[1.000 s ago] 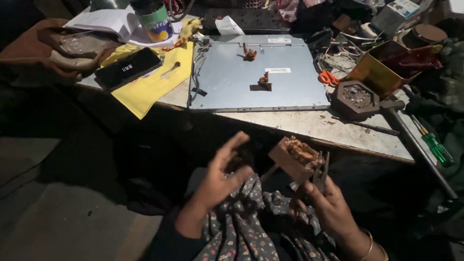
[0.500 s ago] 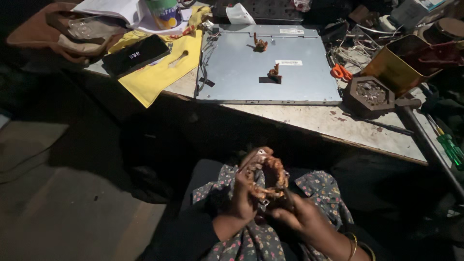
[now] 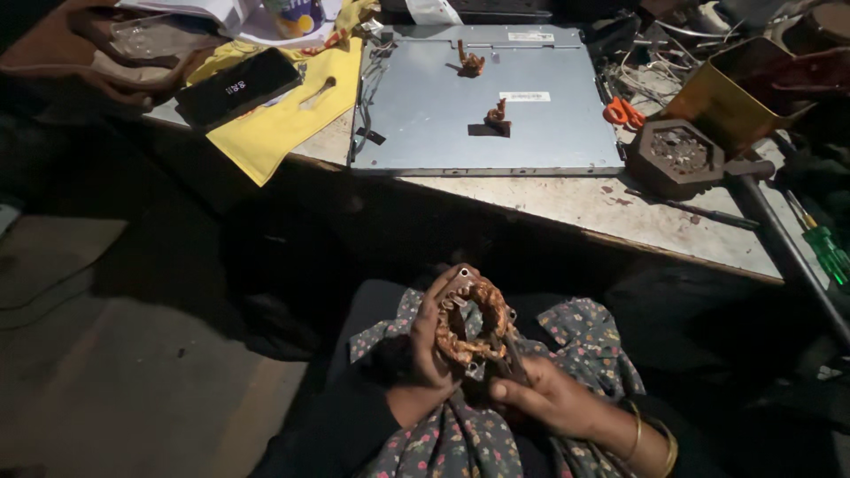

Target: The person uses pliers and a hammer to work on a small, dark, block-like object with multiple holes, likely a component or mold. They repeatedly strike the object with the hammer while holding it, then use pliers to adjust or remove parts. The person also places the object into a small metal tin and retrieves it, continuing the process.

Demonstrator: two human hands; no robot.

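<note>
Your hands work a ring-shaped copper coil over your lap.
Your left hand (image 3: 425, 354) is closed around the coil (image 3: 469, 323); your right hand (image 3: 549, 398) pinches its lower edge. On the table (image 3: 567, 199), the hexagonal tray (image 3: 677, 155) holds small bits, too dim to identify.

Ring-shaped coil part (image 3: 472, 323) half hidden: left hand (image 3: 423, 354) covers its left side, lower edge lost in dark lap. Thin tool (image 3: 512, 365) under right hand (image 3: 551, 400) too dark to tell kind; tip hidden behind ring. Right wrist bangles (image 3: 651, 435) cut off by bottom edge. Cup (image 3: 295, 15) on worktop (image 3: 567, 199) cut off at top edge. Green screwdriver (image 3: 823, 246) runs out right edge. Brown bag (image 3: 106, 53) partly out at top left. Small bits inside hexagon dish (image 3: 679, 152) too small to tell. Space under worktop black.
</note>
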